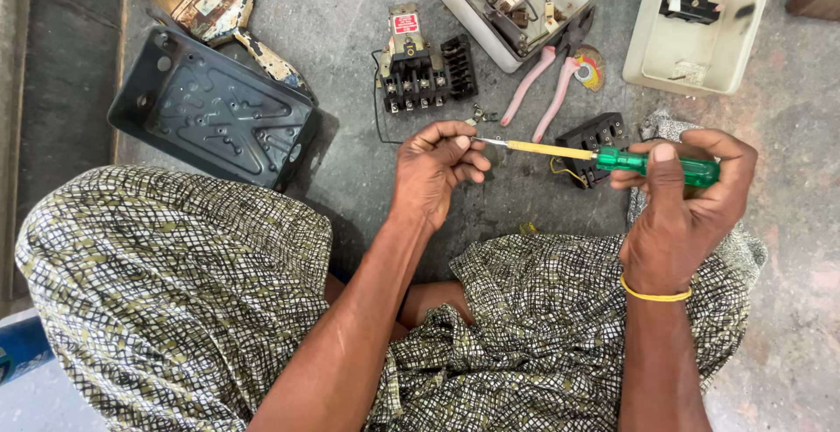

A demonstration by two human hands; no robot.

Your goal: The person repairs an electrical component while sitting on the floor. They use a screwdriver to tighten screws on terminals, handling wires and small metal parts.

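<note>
— Where's the screwdriver [612, 159] sitting?
— Mid-frame, lying level; the right hand [678, 209] is gripping its green handle, and the left hand [435, 168] is pinching closed around the tip.
— And the work?
— The contactor [418, 69], pliers [547, 77] and open casings [700, 25] are lying apart on the floor above; reassembly isn't showing.

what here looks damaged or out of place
The paintbrush at top left looks worn, its handle chipped and ferrule stained. Electrical parts lie scattered on the concrete floor; the open switch box shows loose innards beside pink-handled pliers.
</note>
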